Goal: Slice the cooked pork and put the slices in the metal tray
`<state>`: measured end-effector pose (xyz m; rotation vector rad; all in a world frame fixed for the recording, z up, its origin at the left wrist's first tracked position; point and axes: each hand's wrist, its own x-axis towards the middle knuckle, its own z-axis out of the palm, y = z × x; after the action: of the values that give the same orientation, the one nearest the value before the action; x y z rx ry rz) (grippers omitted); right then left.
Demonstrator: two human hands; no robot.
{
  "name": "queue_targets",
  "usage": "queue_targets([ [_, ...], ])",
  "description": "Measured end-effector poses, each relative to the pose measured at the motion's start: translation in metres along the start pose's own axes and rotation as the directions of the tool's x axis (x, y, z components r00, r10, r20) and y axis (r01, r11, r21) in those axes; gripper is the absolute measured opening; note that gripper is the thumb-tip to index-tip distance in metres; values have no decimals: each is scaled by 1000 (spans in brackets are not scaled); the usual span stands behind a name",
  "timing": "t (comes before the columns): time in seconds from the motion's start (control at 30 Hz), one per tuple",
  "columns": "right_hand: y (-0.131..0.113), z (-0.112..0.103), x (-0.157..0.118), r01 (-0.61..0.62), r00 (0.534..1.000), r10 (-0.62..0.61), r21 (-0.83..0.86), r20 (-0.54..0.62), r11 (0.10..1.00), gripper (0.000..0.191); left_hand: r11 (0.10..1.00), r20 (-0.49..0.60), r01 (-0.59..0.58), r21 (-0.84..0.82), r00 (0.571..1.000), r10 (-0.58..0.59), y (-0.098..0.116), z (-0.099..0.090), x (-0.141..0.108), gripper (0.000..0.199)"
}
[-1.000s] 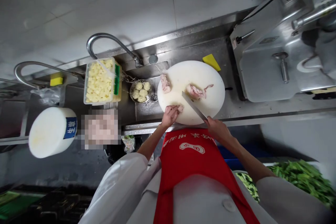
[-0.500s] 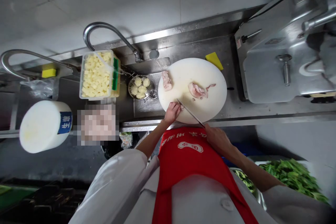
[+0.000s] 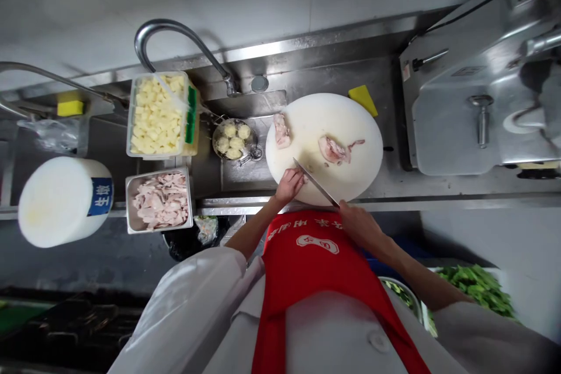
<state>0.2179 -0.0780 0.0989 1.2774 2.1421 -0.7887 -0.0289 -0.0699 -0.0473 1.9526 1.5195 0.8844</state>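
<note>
My right hand is wrapped round the handle of a knife. Its blade slants up and left across the near part of a round white cutting board, close beside my left hand. The fingers of that hand are curled down on a small piece of pale meat, mostly hidden beneath them. Farther back at the left of the board lies a block of meat. A larger pink piece of meat with a thin strip rests right of the middle, with small scraps near it.
Left of the board, a strainer with several pale round pieces sits in the sink under a faucet. Beyond are a tub of cubed pale food, a metal tray of sliced meat and a white block. A slicing machine stands right.
The view has shifted slightly. The knife tip sits a little farther back and left relative to my left hand, which stays on the small piece of meat. The larger pieces lie as before.
</note>
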Motion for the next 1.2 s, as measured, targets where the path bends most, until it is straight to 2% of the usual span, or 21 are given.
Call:
queue_targets([
  [0.1, -10, -2, 14, -13, 1000, 12, 27, 23, 1000, 29, 1000, 0, 7, -12, 1000, -7, -2, 0, -2, 27],
  [0.23, -22, -11, 34, -19, 1000, 19, 42, -4, 999, 32, 1000, -8, 23, -8, 1000, -23, -5, 0, -5, 28],
  [0.43, -14, -8, 4, -17, 1000, 17, 27, 19, 999, 34, 995, -46, -54, 82, 997, 58, -5, 4, -4, 28],
  [0.67, -33, -10, 42, -29, 1000, 29, -11, 6, 1000, 31, 986, -68, -125, 110, 989, 132, -9, -3, -8, 28],
  [0.87, -23, -5, 11, -9, 1000, 9, -27, -2, 1000, 31, 972, -54, -184, 148, 980, 194, -14, 2, -5, 27],
  [1.07, -39, -10, 42, -46, 999, 46, 4, -8, 999, 31, 977, -29, -178, 119, 983, 183, -15, 1, -7, 27],
  [1.2, -31, -14, 27, -20, 1000, 20, 2, -10, 1000, 32, 975, -37, -185, 120, 981, 190, -14, 1, -6, 26],
])
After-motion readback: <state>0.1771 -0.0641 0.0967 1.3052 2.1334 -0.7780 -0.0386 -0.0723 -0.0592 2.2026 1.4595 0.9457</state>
